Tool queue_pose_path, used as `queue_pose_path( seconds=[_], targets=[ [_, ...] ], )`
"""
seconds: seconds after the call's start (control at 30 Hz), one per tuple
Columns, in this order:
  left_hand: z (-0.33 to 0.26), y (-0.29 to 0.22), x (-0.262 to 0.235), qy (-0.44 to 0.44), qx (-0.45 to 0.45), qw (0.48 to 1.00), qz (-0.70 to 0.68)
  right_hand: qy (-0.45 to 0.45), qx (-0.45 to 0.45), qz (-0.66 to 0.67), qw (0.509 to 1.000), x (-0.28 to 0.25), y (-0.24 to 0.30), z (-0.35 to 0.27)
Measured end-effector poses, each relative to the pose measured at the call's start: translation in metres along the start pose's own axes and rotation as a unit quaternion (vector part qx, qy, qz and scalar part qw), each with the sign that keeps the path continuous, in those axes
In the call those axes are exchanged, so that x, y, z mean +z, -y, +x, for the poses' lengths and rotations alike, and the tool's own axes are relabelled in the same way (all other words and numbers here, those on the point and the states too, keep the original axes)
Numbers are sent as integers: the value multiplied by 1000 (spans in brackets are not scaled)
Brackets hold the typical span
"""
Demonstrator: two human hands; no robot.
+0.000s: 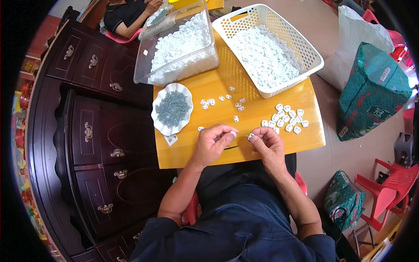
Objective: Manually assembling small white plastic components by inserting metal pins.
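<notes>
Over the front of the yellow wooden table (196, 159), my left hand (212, 145) pinches a small white plastic piece (233, 133) between thumb and fingers. A short gap away, my right hand (269, 147) grips another small white piece (250, 136), from which a thin pin-like part points left. Just beyond the right hand lies a loose cluster of white pieces with dark marks (286, 118). Several more white pieces with two dark spots (239, 105) are scattered ahead of both hands. Left of my left hand stands a white scalloped dish (188, 97) heaped with thin grey metal pins or screws (173, 109).
A clear plastic bin (174, 70) and a white perforated basket (312, 65), both full of white pieces, occupy the table's far side. Dark wooden drawers (87, 113) border the left. Green bags (371, 91) and a red chair (386, 192) stand right. Another person (124, 19) sits far left.
</notes>
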State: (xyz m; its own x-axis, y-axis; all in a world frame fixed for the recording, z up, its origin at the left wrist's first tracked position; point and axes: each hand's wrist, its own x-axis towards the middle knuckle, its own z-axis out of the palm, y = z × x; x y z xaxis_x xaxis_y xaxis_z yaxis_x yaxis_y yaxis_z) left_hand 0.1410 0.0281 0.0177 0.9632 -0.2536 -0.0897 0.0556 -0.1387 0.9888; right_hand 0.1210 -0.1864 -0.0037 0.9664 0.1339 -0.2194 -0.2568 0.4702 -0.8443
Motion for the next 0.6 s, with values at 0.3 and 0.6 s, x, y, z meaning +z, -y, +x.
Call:
queue_pose_path(
  seconds=[0.3, 0.6],
  targets=[
    [-1, -3, 4, -9, 10, 1000, 21, 7, -12, 3, 1000, 4, -4, -1],
    [-3, -6, 6, 9, 5, 1000, 22, 13, -10, -18, 1000, 3, -6, -2]
  ],
)
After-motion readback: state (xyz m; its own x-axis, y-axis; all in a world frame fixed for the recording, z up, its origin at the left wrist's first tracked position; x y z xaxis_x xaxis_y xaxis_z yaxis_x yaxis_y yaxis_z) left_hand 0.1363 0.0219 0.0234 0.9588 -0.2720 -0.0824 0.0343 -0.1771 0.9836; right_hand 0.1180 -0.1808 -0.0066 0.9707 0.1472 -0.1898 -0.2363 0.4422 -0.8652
